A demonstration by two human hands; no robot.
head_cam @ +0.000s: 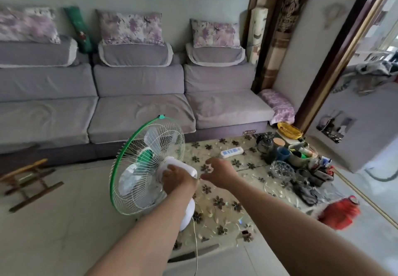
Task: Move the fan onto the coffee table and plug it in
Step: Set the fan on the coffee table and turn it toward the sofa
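Note:
A white fan (144,166) with a green-rimmed grille stands at the left edge of the coffee table (226,209), its round white base (187,215) on the flowered cloth. My left hand (175,177) grips the white motor housing behind the grille. My right hand (217,171) hovers just right of the housing, fingers curled and apart, holding nothing that I can see. The fan's white cord (196,252) hangs from the base over the table's near edge. A white power strip (231,152) lies on the far part of the table.
A grey sofa (137,95) runs behind the table. The table's right end is crowded with a glass teapot (266,144), cups, a glass bowl (282,168) and a red object (340,213). A wooden stool (28,179) lies on the floor at left.

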